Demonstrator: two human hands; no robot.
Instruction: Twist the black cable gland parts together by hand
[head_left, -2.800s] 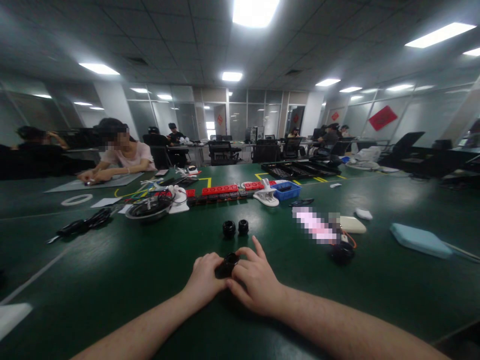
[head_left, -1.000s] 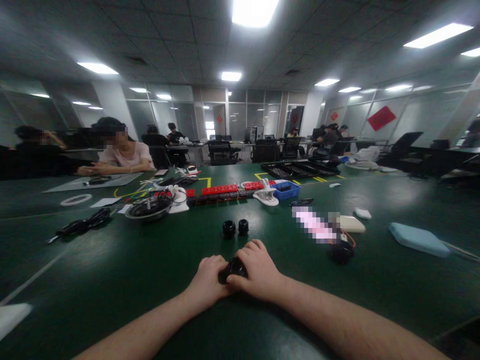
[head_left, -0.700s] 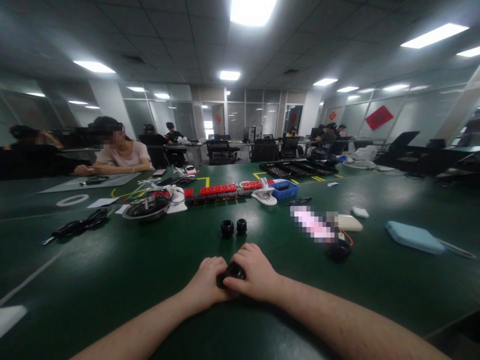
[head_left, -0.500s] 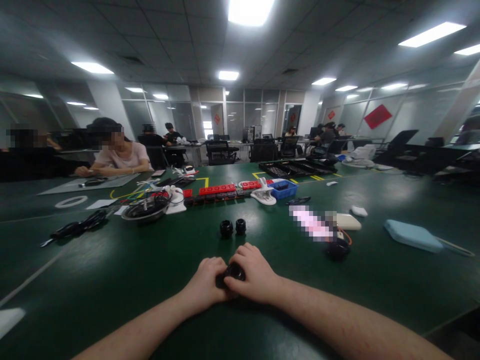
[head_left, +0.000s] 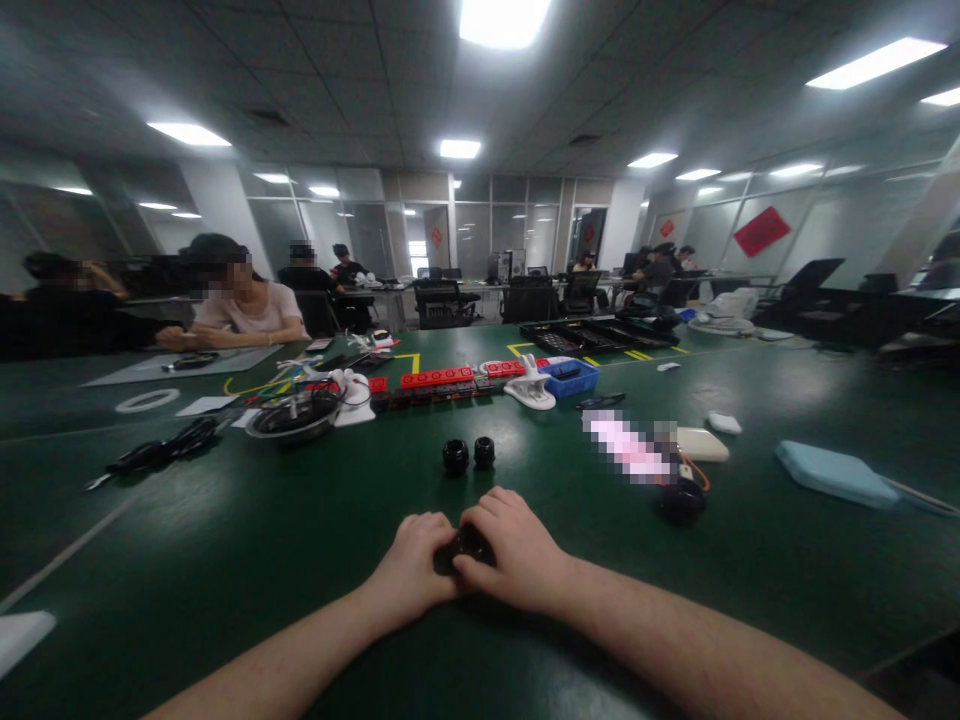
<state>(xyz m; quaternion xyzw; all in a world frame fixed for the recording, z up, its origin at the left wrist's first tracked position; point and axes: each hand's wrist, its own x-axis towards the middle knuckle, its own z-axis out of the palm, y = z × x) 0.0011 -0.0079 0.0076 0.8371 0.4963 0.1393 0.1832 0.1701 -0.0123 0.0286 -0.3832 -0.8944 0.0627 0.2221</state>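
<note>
Close to me on the green table (head_left: 375, 520), a round black part (head_left: 472, 541) is held between both hands. My left hand (head_left: 416, 560) curls round its left side, with the thumb against it. From the right, my right hand (head_left: 517, 555) wraps over it, the fingers bent across the far side and the thumb in front. The part's underside is hidden by the hands. Just beyond them stand two black ribbed round parts, a larger one (head_left: 455, 457) on the left and a smaller one (head_left: 484, 453) on the right, slightly apart.
Farther back are a row of red blocks (head_left: 437, 377), a white clamp (head_left: 531, 385), a blue bin (head_left: 571, 378) and a metal bowl (head_left: 292, 420) with cables. A light blue case (head_left: 836, 472) lies right. A person (head_left: 244, 305) sits at the far left.
The hands have turned slightly on the black part, and less of its top shows between them. The whole view has shifted a little; the two standing parts stay in place.
</note>
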